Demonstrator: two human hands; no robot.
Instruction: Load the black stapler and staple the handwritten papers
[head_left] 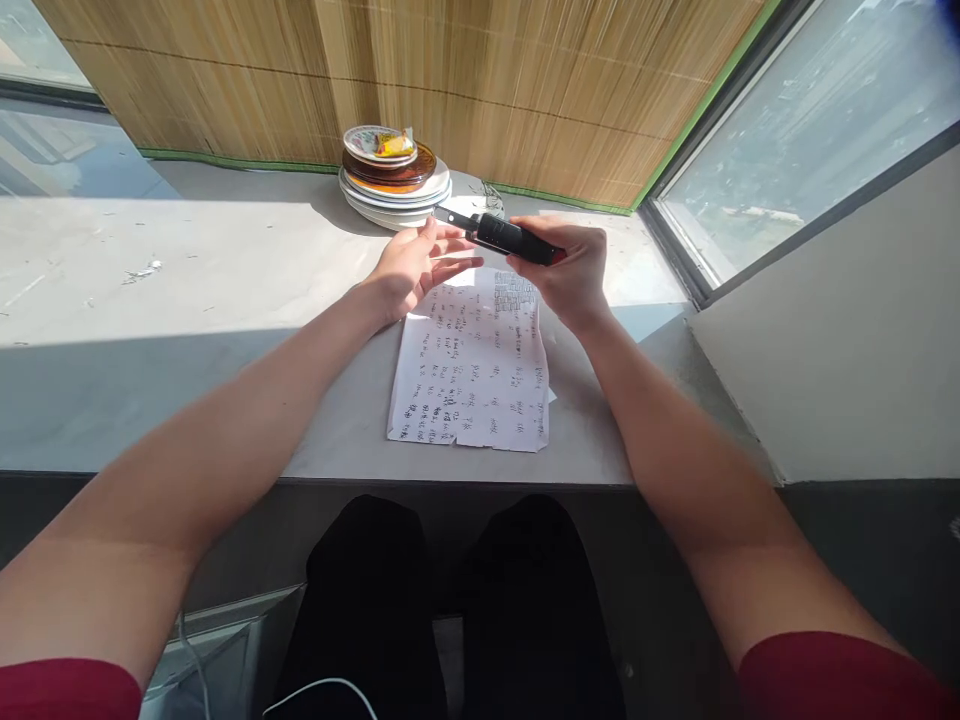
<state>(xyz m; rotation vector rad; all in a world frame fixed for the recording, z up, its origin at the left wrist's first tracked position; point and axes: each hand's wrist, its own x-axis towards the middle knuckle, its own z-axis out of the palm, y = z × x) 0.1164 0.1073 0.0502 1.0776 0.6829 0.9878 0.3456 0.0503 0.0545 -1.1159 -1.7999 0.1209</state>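
Observation:
My right hand (570, 262) is wrapped round a black-handled tool with a short silver metal tip (504, 236). Its tip points left, toward the plates, and a bit of red shows at the palm end; the exact kind cannot be made out. Close to that tip, my left hand (420, 265) is open, palm turned up and fingers stretched out, with nothing visible in it. Below both hands, a sheet of paper (480, 370) covered in handwriting lies on the pale ledge (330, 430). A printed block marks its upper right, and its lower edge is torn.
Behind the hands stands a stack of plates (394, 200), topped by a small yellow packet (394, 145). A bamboo blind (450, 80) hangs behind it. White scraps (144, 270) lie at left. A window (810, 140) and white wall (840, 330) bound the right side.

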